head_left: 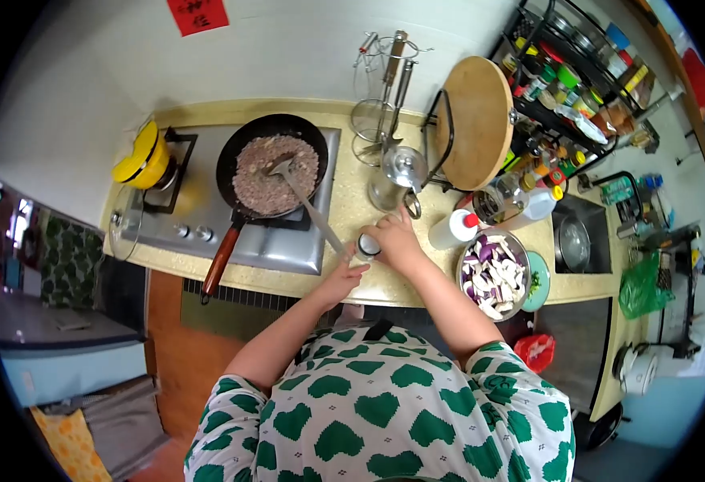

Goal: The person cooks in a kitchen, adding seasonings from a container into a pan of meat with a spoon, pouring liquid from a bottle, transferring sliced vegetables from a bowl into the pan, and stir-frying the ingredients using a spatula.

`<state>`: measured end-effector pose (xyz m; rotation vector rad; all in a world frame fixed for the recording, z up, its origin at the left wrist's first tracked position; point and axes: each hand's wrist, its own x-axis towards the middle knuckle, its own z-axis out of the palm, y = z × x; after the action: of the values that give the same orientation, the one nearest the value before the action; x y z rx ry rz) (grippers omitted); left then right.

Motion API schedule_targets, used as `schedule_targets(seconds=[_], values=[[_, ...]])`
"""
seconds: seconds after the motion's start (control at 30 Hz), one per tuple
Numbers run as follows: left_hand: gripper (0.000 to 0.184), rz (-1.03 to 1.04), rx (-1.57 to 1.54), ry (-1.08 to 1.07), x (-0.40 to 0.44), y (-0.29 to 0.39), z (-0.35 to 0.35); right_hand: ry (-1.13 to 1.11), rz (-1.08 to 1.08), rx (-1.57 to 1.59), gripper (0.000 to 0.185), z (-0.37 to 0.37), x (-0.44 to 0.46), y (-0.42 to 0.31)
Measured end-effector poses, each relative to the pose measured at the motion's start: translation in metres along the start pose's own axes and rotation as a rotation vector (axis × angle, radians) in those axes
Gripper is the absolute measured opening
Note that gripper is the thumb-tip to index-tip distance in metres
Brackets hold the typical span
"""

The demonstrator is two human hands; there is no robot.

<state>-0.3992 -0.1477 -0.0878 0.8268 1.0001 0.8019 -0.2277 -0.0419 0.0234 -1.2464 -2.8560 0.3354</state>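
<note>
"Right hand (397,243)?"
"Grasping a small jar (368,246) over the counter (386,287), fingers curling round it."
"Left hand (339,283)?"
"Sitting at the handle end of the spatula (311,207). View's poor there; can't tell if the fingers are gripping."
"Spatula's other end?"
"Resting in pinkish mince (260,194). Pan's (226,177) sitting on the stove (276,254), left of the jar."

A round wooden board (481,120) stands on edge near the wall (296,48), where red paper (198,16) hangs.
</note>
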Motion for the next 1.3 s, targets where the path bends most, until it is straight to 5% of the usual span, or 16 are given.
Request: schedule_targets(seconds=[0.17, 0.27, 0.4, 0.5, 0.6, 0.63, 0.67, 0.73, 0.8, 0.83, 0.93, 1.07, 1.2, 1.3], values=[[0.092, -0.024, -0.020, -0.178, 0.039, 0.006, 0.006, 0.176, 0.152, -0.072, 0.030, 0.012, -0.016, 0.026], [0.091, 0.011, 0.020, -0.216, 0.047, 0.014, 0.013, 0.270, 0.168, -0.129, 0.029, 0.008, -0.019, 0.023], [0.076, 0.016, 0.117, -0.116, 0.022, 0.007, -0.010, 0.343, 0.212, 0.106, 0.034, -0.018, -0.012, -0.010], [0.052, -0.065, 0.092, 0.009, -0.024, 0.000, -0.066, 0.303, 0.399, 0.777, 0.038, -0.026, 0.009, -0.037], [0.034, -0.196, -0.044, 0.241, -0.090, -0.004, -0.140, -0.041, 0.457, 0.787, 0.057, -0.045, 0.031, -0.096], [0.028, -0.211, -0.128, 0.346, -0.115, -0.003, -0.161, -0.064, 0.372, 0.629, 0.078, -0.033, 0.037, -0.108], [0.023, -0.224, -0.214, 0.449, -0.139, -0.004, -0.181, 0.137, 0.193, 0.488, 0.071, -0.001, 0.039, -0.111], [0.020, -0.086, -0.342, 0.483, -0.178, -0.044, -0.243, -0.014, 0.316, 0.288, 0.064, -0.012, 0.054, -0.129], [0.020, -0.161, -0.525, 0.713, -0.209, -0.003, -0.258, -0.030, 0.316, 0.136, 0.060, -0.038, 0.062, -0.135], [0.028, -0.022, -0.495, 0.684, -0.210, -0.019, -0.284, -0.007, 0.308, 0.084, 0.054, -0.060, 0.063, -0.137], [0.051, -0.037, -0.362, 0.526, -0.217, 0.058, -0.270, -0.005, 0.291, -0.095, 0.028, -0.121, 0.063, -0.131], [0.064, -0.106, -0.045, 0.319, -0.199, 0.120, -0.221, -0.067, 0.191, -0.159, 0.025, -0.205, 0.045, -0.155], [0.066, -0.130, 0.287, 0.283, -0.183, 0.115, -0.206, -0.194, 0.217, -0.138, 0.031, -0.193, 0.047, -0.169], [0.064, -0.129, 0.362, 0.283, -0.181, 0.119, -0.201, -0.083, 0.253, 0.018, 0.029, -0.139, 0.060, -0.179]])
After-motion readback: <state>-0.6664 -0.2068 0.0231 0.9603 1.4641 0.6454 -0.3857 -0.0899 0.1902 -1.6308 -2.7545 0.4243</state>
